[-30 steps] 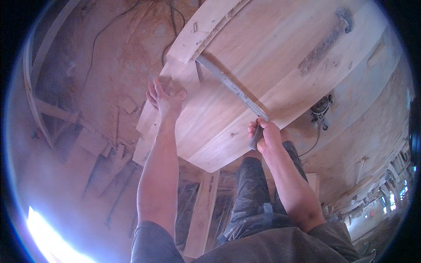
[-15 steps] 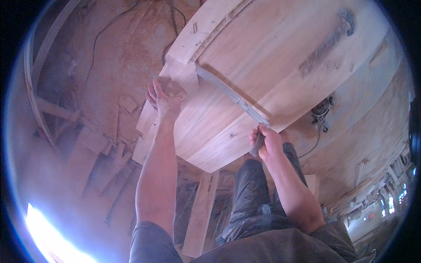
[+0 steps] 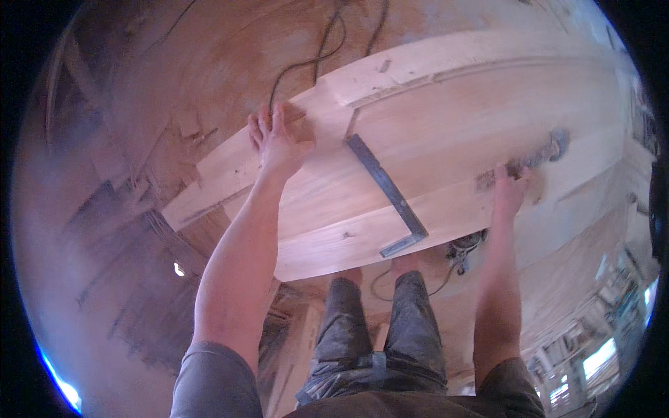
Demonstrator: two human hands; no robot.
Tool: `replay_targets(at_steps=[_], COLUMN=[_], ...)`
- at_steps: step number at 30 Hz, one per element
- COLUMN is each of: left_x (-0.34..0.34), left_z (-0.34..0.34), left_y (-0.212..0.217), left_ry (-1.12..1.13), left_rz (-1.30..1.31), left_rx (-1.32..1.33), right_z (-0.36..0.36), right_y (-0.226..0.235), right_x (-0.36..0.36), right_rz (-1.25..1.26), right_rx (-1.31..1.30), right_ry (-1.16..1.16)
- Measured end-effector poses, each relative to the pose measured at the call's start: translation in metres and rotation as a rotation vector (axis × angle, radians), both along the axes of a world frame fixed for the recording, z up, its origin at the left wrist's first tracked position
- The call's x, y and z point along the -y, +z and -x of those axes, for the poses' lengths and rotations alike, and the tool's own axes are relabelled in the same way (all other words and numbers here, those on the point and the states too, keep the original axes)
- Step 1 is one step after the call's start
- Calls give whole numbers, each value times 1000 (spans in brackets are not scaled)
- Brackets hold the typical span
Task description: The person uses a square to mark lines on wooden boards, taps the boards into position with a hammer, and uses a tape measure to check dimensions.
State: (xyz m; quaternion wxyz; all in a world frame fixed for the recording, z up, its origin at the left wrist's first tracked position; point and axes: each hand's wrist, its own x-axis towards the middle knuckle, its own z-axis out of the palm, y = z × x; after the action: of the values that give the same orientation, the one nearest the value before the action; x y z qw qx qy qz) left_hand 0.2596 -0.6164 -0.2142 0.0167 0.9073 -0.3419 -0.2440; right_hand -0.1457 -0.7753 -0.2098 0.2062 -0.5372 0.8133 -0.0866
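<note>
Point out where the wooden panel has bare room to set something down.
The wooden panel is bare between the left hand and the metal square, and between that square and the dark-headed tool. It is crowded where the right hand overlaps that tool.

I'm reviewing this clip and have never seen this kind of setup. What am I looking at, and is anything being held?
There is no machine here: the arms belong to a person working bare-handed. The view comes from a fisheye camera worn on their head, looking down, so straight edges bend near the rim.

Below is a pale wooden panel, with a curved wooden strip along its far side. On the panel lie an L-shaped metal square, which neither hand touches, and a dark, dusty hammer-like tool.

The left hand, fingers spread, appears to rest near the panel's far edge. The right hand is at the tool's handle; whether it grips it is unclear.
</note>
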Motion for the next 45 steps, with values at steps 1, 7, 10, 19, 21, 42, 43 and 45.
replay_targets(at_steps=[1,7,10,19,21,42,43,45], left_x=[3,-8,-5,-8,-14,-132,-134,-135], left_z=[4,4,12,1,1,-20,-29,-48], left_y=[-2,-8,-23,-34,-45,-7,-9,-14], left_ry=[1,50,40,120,186,121,142,178], left_rz=[17,148,242,375,379,745,741,734], left_rx=[-6,76,85,-23,-73,-71,-13,100], right_z=[11,90,139,-115,-162,-178,-177,-172], right_y=[-13,-52,-37,51,55,7,3,-3], right_x=[24,72,39,-153,-166,-171,-170,-167], right_rz=[39,-244,-80,-280,-235,-248,-250,-250], right_rx=[-124,509,641,70,44,-189,-189,-177], right_ry=[-22,-421,-202,667,843,962,971,981])
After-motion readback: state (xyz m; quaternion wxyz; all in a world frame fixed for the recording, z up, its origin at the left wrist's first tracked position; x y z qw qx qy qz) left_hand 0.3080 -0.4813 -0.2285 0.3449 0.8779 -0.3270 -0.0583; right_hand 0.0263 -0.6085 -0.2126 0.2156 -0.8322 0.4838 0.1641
